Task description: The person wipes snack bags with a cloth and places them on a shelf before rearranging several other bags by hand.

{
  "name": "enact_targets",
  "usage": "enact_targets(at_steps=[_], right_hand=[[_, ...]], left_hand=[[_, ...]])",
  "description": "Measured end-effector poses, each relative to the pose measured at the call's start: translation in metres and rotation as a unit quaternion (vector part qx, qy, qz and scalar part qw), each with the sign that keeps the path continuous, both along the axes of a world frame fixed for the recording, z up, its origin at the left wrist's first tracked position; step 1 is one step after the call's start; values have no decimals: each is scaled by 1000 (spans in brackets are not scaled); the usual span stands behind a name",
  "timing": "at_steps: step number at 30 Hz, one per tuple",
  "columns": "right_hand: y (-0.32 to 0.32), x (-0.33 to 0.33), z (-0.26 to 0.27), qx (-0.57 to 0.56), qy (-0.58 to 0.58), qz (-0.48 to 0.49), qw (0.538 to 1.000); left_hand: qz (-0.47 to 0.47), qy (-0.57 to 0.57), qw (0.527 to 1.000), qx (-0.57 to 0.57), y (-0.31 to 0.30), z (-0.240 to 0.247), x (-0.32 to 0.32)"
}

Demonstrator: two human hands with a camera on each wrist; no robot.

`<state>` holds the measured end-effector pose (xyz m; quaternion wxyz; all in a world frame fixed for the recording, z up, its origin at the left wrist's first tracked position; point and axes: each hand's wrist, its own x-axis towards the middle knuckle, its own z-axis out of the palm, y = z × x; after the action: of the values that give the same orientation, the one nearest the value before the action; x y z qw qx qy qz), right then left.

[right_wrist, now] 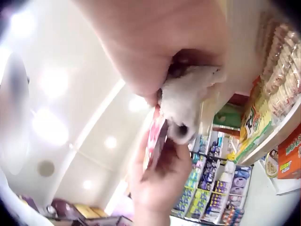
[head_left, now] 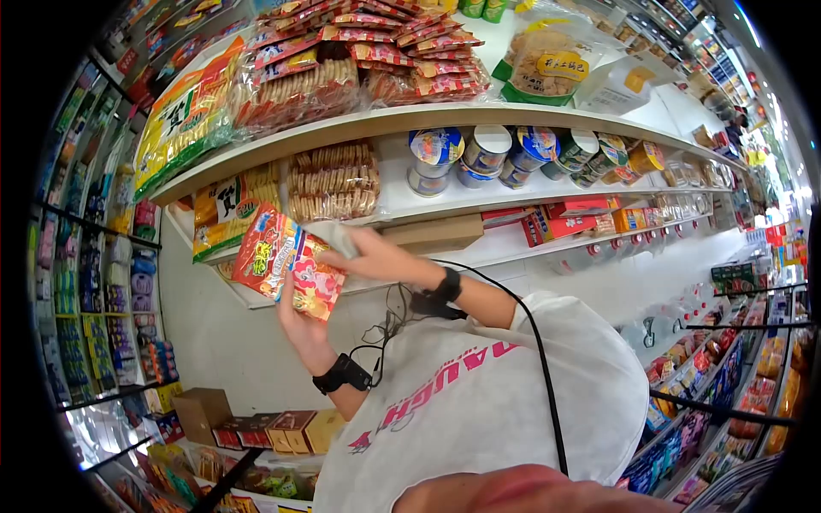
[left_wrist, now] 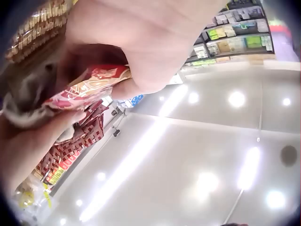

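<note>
My left hand (head_left: 305, 329) grips a red snack packet (head_left: 272, 256) with yellow lettering and colourful print, its thumb lying over the front. A pale grey cloth (head_left: 332, 237) is bunched in my right hand (head_left: 380, 256), at the packet's upper right edge. In the left wrist view the packet (left_wrist: 89, 89) is seen nearly edge-on between the fingers, with the cloth (left_wrist: 28, 106) beside it. From the right wrist, the crumpled cloth (right_wrist: 186, 101) shows below the curled fingers, against the packet (right_wrist: 154, 134); part of it is hidden in the palm.
Just beyond my hands, a white shelf (head_left: 410, 113) bears stacked red packets (head_left: 428, 51), bagged crackers (head_left: 333, 181), yellow-green bags (head_left: 184, 120) and tubs (head_left: 436, 150). A cardboard box (head_left: 436, 232) lies on the lower shelf. A black cable (head_left: 534, 342) hangs over the shirt.
</note>
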<state>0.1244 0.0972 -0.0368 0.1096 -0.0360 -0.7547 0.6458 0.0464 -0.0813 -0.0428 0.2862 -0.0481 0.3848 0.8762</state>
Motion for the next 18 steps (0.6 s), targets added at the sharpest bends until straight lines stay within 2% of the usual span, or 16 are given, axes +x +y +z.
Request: enact_targets(at_steps=[1,4,7,9,10,12,13,16,18], right_hand=[[7,3,-1,-85,-11,17,996],[26,23,8,-48,10,-47,998],[54,32,9,3,63,-155,986],[69,31,12,-86,54,-237,966],[80,25,9,-123,86,-271,951],[99,28,4,-141,75,-328,931],[110,30,0,-156,55,-342,925],[140,22,-46,-179,108,-355,912],[148,33,-63,-154,74,-410,896]], left_hand=[[-3,-19,1000,14,1,0,-5],[20,-16,1000,-9,4,2,-20],[50,-10,998,-32,2,10,-36],[85,25,995,-53,-15,-1,-55],[118,17,990,-73,-17,6,-59],[144,22,986,-77,-28,10,-69],[157,23,984,-76,-26,17,-69],[148,67,984,-74,-21,27,-69],[129,80,986,-69,-17,31,-69]])
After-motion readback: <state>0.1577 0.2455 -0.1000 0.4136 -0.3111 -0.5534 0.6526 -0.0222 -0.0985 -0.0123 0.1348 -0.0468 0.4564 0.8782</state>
